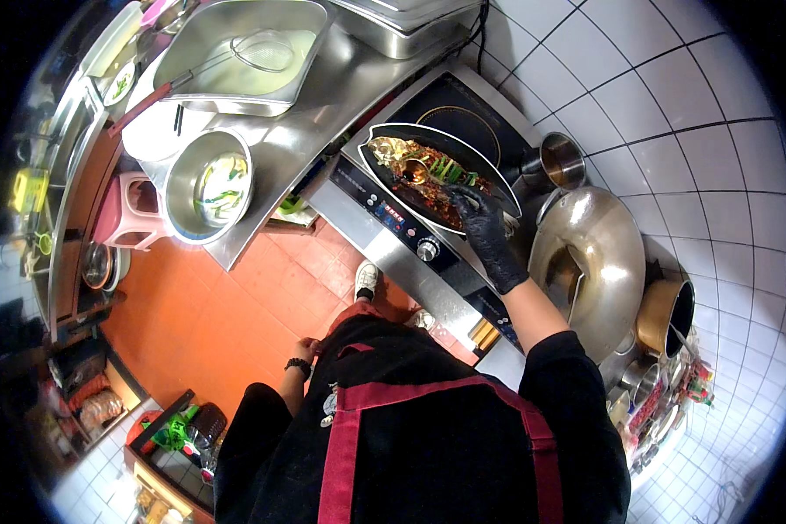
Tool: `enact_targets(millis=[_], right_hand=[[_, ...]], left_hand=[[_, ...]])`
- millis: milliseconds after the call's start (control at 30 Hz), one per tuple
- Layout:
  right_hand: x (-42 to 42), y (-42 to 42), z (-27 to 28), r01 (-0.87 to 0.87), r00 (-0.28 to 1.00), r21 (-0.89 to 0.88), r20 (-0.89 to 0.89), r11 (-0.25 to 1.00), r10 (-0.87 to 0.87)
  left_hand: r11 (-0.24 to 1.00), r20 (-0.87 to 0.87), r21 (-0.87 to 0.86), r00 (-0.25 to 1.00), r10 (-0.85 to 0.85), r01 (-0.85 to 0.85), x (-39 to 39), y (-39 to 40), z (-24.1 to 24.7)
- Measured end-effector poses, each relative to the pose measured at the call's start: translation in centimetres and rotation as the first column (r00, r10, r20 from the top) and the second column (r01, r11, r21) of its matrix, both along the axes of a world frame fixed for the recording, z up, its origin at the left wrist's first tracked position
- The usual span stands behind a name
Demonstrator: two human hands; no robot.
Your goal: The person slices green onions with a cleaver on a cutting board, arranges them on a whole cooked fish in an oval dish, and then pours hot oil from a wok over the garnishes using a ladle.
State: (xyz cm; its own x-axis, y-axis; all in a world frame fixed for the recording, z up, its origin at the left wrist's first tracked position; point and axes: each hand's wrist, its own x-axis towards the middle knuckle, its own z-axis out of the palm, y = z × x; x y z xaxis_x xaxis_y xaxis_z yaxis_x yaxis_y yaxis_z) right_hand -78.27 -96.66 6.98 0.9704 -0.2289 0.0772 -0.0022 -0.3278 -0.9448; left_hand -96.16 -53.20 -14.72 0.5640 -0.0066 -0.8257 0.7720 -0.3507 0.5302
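Observation:
My right hand (475,213), in a black glove, reaches over the near right side of a pointed oval dish (494,177) with a pale rim and dark inside. Its fingers are closed around the end of a small metal ladle (414,171), most of whose handle they cover. The ladle's round bowl sits over the food, with dark liquid in it. In the dish, red chopped chilli and green vegetable pieces (442,167) lie over what looks like a cooked fish. Bare and wearing a dark bracelet, my left hand (306,352) hangs beside my apron; its fingers are partly hidden.
The dish stands on an induction cooktop (458,98). To its right are a metal cup (561,160), a large wok (606,236) and a deep pot (658,318). Across the gap, a steel counter holds a pan with a strainer (262,51) and a bowl (177,196). A pink stool (128,213) stands below.

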Motion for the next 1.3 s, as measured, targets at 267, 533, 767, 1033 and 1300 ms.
enact_targets(millis=[267, 533, 767, 1033, 1300], right_hand=[[-7.1, -5.9, -0.7, 0.098, 0.993, -0.266, -0.036, 0.959, -0.111], [-9.1, -5.4, 1.9, 0.114, 0.988, -0.351, -0.06, 0.93, -0.143], [-6.8, -1.7, 3.1, -0.018, 0.991, -0.644, 0.088, 0.765, 0.097], [-10.0, -4.6, 0.1, 0.19, 0.981, -0.146, -0.005, 0.971, -0.193], [-14.1, -5.5, 5.3, 0.423, 0.906, 0.068, -0.057, 0.903, -0.42]], left_hand=[[0.999, -0.032, -0.003, 0.999, -0.034, 0.034, 0.1, -0.4, -1.4], [0.994, 0.003, -0.009, 0.994, -0.107, 0.107, 0.6, -0.8, -1.7], [0.997, 0.005, -0.015, 0.997, -0.074, 0.074, 2.1, -1.7, 0.3], [0.978, 0.212, 0.076, 0.955, -0.207, 0.195, 5.1, -4.3, 2.3], [0.576, 0.581, 0.462, 0.26, -0.771, 0.675, 18.5, -24.3, 19.8]])
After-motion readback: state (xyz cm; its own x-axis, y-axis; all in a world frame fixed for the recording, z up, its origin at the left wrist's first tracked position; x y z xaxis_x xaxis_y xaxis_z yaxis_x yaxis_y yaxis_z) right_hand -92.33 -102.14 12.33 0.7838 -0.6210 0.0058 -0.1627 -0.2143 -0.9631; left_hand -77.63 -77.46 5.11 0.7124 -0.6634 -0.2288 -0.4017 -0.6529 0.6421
